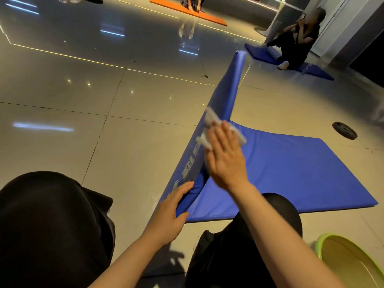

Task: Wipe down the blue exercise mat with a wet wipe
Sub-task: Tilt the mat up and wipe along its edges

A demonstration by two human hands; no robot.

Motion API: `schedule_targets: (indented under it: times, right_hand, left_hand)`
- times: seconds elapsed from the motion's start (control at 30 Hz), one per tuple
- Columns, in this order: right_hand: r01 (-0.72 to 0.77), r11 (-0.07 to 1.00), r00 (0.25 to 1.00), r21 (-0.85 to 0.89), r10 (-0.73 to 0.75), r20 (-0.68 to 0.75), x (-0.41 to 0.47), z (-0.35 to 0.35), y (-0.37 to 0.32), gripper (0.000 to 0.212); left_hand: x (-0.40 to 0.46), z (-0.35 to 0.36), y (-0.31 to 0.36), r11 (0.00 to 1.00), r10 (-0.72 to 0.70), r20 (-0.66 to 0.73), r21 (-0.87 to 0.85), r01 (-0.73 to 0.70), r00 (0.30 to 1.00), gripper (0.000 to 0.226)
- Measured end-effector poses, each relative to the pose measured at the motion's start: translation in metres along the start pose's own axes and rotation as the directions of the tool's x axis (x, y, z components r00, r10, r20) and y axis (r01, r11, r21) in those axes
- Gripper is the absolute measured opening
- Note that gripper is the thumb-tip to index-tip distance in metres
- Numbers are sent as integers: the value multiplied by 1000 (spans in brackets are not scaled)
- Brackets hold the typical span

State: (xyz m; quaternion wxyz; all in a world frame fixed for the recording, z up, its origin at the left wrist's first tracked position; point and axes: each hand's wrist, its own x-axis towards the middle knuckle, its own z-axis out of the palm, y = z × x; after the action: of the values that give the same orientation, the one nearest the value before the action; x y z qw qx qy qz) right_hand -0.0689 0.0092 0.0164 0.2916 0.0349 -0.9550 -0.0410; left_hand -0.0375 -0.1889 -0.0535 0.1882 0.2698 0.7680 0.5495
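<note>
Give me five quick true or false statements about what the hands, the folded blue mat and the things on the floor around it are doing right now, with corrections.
1. The right hand presses a white wet wipe against the raised half of the blue padded exercise mat. True.
2. The left hand rests on the floor. False: it grips the mat's raised near corner.
3. The whole mat lies flat. False: one half stands up, the other lies flat.
4. A green-rimmed basin sits at the lower right. True.
5. The dark round weight plate lies on the mat. False: it lies on the tiled floor.

A gym — exercise mats (291, 169), weight plate (344, 130).
</note>
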Motion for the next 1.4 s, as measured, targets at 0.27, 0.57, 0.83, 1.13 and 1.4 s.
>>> schedule_targets:
  times: [0.27, 0.57, 0.83, 1.13, 1.4]
  right_hand:
    - [-75, 996, 994, 49, 79, -73, 23, -14, 5, 50]
    - [72, 992, 993, 106, -81, 89, -40, 10, -39, 51]
    - [-65, 998, 996, 19, 66, -52, 43, -32, 33, 51]
    - [111, 983, 990, 147, -122, 68, -58, 12, -64, 48]
    - [-88, 992, 994, 88, 93, -57, 52, -37, 44, 52]
  left_hand:
    - [-1, 2, 8, 994, -28, -68, -111, 20, 997, 79]
    - [3, 1, 12, 977, -88, -114, -206, 63, 990, 80]
    - [-8, 1, 13, 989, -36, -11, -146, 34, 999, 81]
    - [2, -9, 10, 983, -102, -161, -169, 74, 982, 73]
    - [-12, 0, 5, 999, 6, -3, -37, -6, 1000, 79]
